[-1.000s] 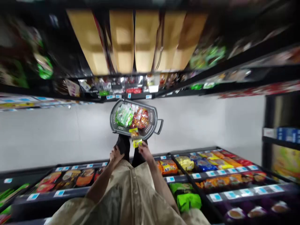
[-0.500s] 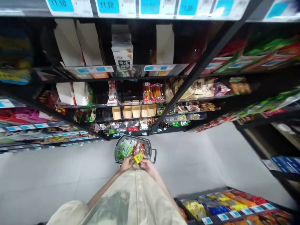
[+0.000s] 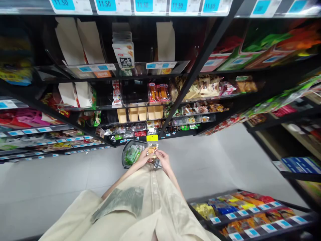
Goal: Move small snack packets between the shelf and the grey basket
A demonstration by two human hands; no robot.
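Note:
A small snack packet (image 3: 152,144) with a yellow header card stands upright in front of my body. My left hand (image 3: 143,156) and my right hand (image 3: 164,158) both grip its lower part, fingers closed on it from either side. Just behind and below the hands, a grey shopping basket (image 3: 126,156) sits on the floor. It holds green packets (image 3: 132,154) and other snacks, partly hidden by my hands.
Black store shelves (image 3: 195,60) full of snack packets and cardboard display boxes face me, with blue price tags (image 3: 106,4) along the edges. A low shelf of colourful packets (image 3: 240,209) lies at the lower right. Light grey floor (image 3: 50,180) spreads on the left.
The view swung up from the floor to the shelves ahead. The yellow-topped packet went from the right hand alone, low over the basket, to both hands, and now stands higher and upright.

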